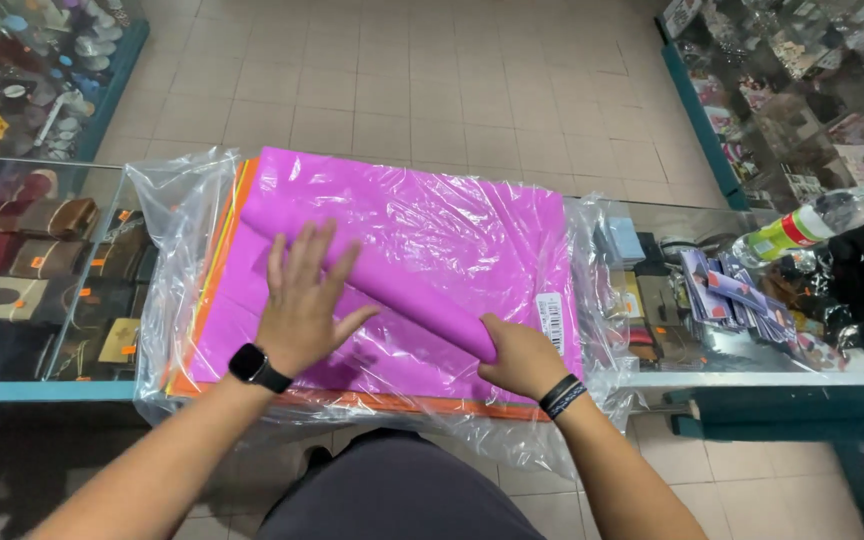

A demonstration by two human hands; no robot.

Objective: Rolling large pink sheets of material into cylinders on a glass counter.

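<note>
Head view: the stack's lower sheets are hidden, only orange edges (214, 290) showing at left and near sides. A clear plastic bag (177, 215) wraps the stack on the glass counter (712, 378); a white label (551, 322) sits at right. Left hand (302, 300), fingers spread, presses the rolled magenta sheet (402, 290); right hand (522, 357) grips the roll's near-right end.

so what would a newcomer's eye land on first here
First the bright magenta paper stack in its clear plastic wrap, lying across the middle of the glass counter. On it the left hand lies flat with fingers spread over a rolled magenta sheet, and the right hand closes on the roll's near end. A plastic bottle lies at the far right.
</note>
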